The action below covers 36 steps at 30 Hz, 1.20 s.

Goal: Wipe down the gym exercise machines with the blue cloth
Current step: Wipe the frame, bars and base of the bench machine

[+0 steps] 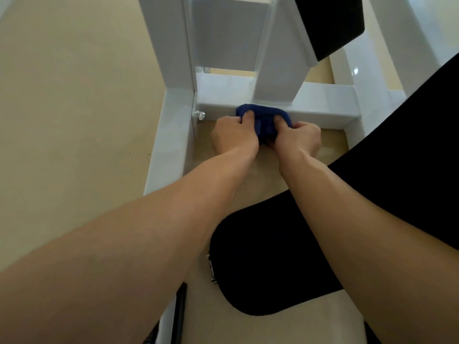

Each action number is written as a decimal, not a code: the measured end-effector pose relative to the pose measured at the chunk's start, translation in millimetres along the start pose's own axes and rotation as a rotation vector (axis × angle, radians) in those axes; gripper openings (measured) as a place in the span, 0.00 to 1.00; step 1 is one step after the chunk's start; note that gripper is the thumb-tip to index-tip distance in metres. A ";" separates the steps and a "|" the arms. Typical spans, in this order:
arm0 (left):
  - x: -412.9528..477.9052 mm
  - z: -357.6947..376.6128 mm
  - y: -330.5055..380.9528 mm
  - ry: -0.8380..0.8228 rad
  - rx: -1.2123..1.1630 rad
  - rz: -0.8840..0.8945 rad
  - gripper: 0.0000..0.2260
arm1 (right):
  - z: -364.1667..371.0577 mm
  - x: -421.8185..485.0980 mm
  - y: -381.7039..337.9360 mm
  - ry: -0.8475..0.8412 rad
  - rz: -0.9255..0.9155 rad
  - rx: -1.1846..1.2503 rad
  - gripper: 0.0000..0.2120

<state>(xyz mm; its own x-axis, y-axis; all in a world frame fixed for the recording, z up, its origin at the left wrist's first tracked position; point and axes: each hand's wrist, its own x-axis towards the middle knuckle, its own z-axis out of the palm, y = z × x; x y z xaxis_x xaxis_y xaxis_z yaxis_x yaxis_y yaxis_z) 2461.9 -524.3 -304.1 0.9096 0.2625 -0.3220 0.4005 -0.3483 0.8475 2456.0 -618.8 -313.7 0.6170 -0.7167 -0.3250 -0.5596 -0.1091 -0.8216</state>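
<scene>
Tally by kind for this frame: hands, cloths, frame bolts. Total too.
Hands: 2, left hand and right hand, both gripping the cloth
Blue cloth: 1
Bolt: 1
Total: 4

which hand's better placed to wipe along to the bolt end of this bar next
Probably the left hand: it grips the blue cloth on the side nearer the bolt, with bare crossbar between. The right hand grips the far side and would have to cross over.
</scene>
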 end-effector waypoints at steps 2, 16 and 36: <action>8.5 -10.8 -2.5 0.056 -0.004 -0.020 0.20 | 15.2 -4.7 -4.5 -0.060 -0.011 -0.009 0.14; -15.1 45.1 24.0 -0.241 0.251 0.057 0.19 | -35.0 24.2 5.7 0.202 0.042 -0.102 0.14; -18.3 -21.6 10.5 -0.549 0.503 0.592 0.20 | -65.0 12.1 -14.5 0.285 -0.456 -0.234 0.16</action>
<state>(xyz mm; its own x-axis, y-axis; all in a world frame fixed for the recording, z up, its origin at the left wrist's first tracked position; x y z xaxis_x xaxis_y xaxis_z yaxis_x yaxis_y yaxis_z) 2447.1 -513.3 -280.2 0.8534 -0.4960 -0.1603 -0.2582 -0.6694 0.6966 2435.6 -670.7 -275.3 0.6689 -0.7153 0.2021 -0.4001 -0.5756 -0.7131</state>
